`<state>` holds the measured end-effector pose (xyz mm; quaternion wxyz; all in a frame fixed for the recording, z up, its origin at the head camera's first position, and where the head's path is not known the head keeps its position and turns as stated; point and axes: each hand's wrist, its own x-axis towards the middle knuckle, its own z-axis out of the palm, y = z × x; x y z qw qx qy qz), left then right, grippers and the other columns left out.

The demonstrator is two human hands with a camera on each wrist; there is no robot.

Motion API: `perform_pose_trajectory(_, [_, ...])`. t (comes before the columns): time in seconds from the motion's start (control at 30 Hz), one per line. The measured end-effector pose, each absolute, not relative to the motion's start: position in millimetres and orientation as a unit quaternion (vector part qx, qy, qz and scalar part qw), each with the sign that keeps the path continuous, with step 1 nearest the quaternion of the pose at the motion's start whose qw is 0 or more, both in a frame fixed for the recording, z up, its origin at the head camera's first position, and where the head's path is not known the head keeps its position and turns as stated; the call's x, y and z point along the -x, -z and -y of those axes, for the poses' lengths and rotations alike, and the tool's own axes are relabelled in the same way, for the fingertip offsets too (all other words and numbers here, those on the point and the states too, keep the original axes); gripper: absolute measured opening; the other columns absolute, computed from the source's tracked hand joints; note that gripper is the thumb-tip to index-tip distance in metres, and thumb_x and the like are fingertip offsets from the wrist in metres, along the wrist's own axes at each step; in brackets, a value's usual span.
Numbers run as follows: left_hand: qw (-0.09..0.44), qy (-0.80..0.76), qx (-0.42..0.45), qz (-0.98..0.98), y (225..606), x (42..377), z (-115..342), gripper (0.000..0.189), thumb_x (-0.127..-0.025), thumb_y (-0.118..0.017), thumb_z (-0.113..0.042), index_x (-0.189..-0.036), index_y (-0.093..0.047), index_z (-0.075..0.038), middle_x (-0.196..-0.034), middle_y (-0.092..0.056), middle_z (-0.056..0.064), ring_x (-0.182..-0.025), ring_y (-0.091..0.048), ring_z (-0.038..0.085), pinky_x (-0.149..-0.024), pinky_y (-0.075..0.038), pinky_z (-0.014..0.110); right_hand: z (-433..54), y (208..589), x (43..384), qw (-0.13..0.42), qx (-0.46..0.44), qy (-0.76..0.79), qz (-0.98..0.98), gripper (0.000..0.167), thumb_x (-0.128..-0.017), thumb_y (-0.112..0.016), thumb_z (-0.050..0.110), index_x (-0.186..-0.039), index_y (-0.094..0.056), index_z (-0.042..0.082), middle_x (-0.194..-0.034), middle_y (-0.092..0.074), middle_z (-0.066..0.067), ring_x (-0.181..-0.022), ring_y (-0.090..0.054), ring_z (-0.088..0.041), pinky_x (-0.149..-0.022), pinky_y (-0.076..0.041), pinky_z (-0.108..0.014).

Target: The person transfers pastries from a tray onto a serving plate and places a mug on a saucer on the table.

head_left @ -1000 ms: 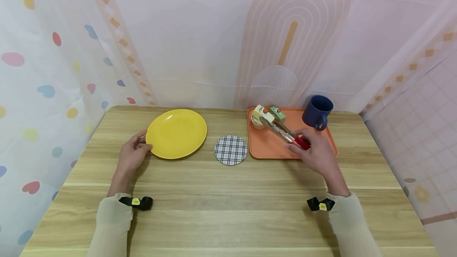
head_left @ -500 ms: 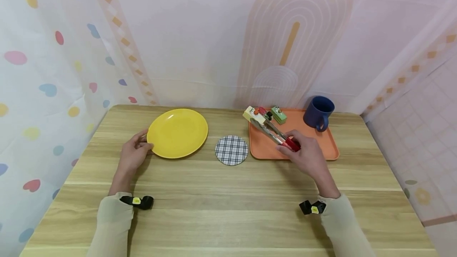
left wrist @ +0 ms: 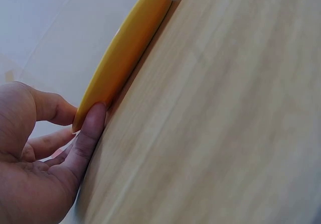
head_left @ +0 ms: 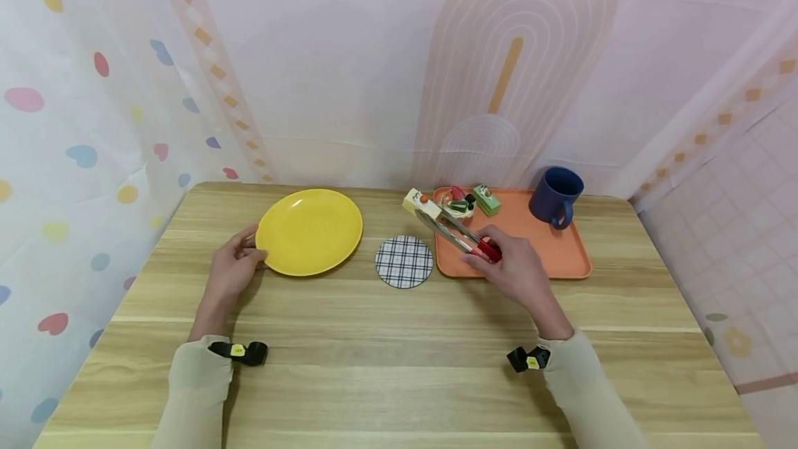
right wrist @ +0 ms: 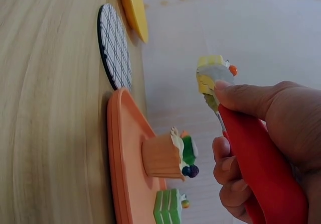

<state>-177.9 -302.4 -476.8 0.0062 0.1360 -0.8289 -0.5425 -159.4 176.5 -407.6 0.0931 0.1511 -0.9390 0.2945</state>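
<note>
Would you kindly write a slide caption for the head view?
The right hand holds a yellow cake slice in red-handled tongs while the left hand grips the yellow plate by its edge.

Tongs (right wrist: pixel 263 166): shiny metal arms; smooth, dull red grips, like rubber or plastic
Yellow plate (head_left: pixel 308 234): smooth and very shiny, with a bright glint by its far edge
Yellow cake slice (right wrist: pixel 204 85): smooth and matt, like foam or plastic
Orange tray (head_left: pixel 530 255): smooth plastic look, only a bit shiny
Cupcake (right wrist: pixel 163 156): at the tray's far left corner, dull case with soft ridges
Green cake (head_left: pixel 488 203): by the tray's far edge, smooth and matt
Blue mug (head_left: pixel 551 196): at the tray's far right corner, smooth, a little shiny
Checked mat (head_left: pixel 404 262): near the tray's left edge, flat and matt
Table (head_left: pixel 374 366): smooth, stripy wood look
Sleeves (head_left: pixel 199 380): soft, matt cloth
Backdrop (head_left: pixel 343 54): matt cloth look, creased
</note>
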Motion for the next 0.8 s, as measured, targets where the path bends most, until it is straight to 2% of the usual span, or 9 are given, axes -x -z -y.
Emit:
perform_pose_trajectory(0.37, [0.01,0.543,-0.133,0.829,476.0,178.3,301.3,0.061,-0.103,-0.055,-0.011,-0.16,-0.035,-0.011,-0.138,-0.051,0.016,-0.093,-0.055,-0.003,-0.076,-0.057,0.011,-163.2,405.3,164.8,0.069,-0.144,-0.287,0.944,0.04,-0.088,-0.08,0.04,-0.115,-0.068,0.013,-0.067,-0.054,0.0,-0.057,-0.044,-0.014,-0.051,-0.031,-0.025])
perform_pose_trajectory(0.8, [0.01,0.538,-0.127,0.833,477.0,176.7,301.6,0.061,-0.103,-0.056,-0.012,-0.16,-0.035,-0.01,-0.142,-0.052,0.02,-0.093,-0.057,-0.005,-0.076,-0.057,0.01,-147.6,407.9,171.9,0.052,-0.135,-0.286,0.947,0.041,-0.088,-0.08,0.042,-0.117,-0.069,0.016,-0.067,-0.051,0.001,-0.058,-0.043,-0.014,-0.051,-0.028,-0.026])
